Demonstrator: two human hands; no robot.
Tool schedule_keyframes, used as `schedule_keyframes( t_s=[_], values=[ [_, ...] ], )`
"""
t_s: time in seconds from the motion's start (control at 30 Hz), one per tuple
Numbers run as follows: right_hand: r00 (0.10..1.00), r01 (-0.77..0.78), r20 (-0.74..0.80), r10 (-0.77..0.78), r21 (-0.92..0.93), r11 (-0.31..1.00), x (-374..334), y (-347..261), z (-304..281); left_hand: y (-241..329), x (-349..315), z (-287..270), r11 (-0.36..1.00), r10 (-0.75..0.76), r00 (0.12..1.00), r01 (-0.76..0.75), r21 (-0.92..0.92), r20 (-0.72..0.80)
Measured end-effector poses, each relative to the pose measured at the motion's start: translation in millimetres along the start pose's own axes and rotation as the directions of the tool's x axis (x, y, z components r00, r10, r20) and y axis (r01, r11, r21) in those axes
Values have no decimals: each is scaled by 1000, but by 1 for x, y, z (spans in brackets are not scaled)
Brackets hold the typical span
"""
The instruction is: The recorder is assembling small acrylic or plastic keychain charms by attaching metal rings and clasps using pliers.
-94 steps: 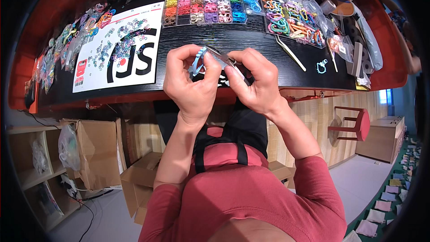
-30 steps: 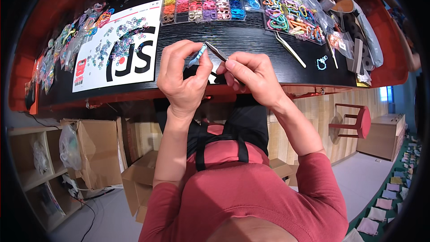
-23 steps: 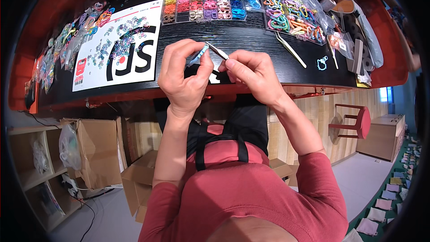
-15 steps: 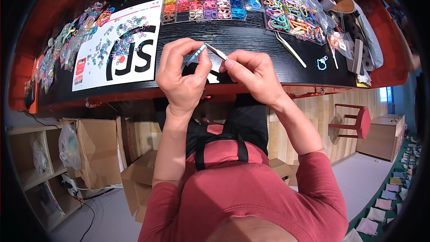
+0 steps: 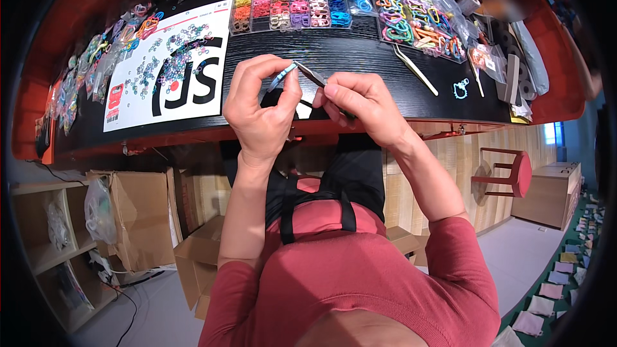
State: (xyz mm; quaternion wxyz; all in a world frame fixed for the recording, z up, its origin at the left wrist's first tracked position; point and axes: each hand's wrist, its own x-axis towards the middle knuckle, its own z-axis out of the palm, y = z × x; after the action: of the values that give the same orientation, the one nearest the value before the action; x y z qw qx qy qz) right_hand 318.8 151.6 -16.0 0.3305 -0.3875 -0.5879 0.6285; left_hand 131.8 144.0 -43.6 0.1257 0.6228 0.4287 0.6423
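Observation:
Pinched between the thumb and forefinger of my left hand (image 5: 262, 103) is a thin light-blue piece (image 5: 281, 78), its lower end poking out below the fingers. My fingers cover part of it, so its full shape is hidden. My right hand (image 5: 360, 99) is closed around small metal pliers (image 5: 312, 75) with a dark green grip partly showing under the fingers. The tips of the pliers reach the top end of the light-blue piece, by my left fingertips. Whether the jaws grip it is too small to tell. Both hands are held above the front edge of the black table (image 5: 270, 45).
A divided box of coloured clips (image 5: 292, 6) stands at the back, beside another box of colourful shaped clasps (image 5: 418, 26). White tweezers (image 5: 416, 71) and a light-blue cat-shaped outline (image 5: 461, 89) lie to the right. On the left, small rings cover a white sheet (image 5: 132, 106).
My right hand has turned a little, showing the pliers' jaws broader and the dark green grip below the fingers. My left hand stays nearly in place with the light-blue piece.

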Motion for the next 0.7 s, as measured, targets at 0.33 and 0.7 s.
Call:
schedule_keyframes(
  t_s=[0.33, 0.7],
  values=[
    [1000, 15, -16, -15, -14, 1000, 3, 2, 1, -1, 4, -1, 1000, 21, 999, -21, 12, -38],
    [987, 91, -121, -104, -112, 990, 3, 10, 1, 6, 8, -1, 999, -5, 998, 2, 52, 69]
  ],
)
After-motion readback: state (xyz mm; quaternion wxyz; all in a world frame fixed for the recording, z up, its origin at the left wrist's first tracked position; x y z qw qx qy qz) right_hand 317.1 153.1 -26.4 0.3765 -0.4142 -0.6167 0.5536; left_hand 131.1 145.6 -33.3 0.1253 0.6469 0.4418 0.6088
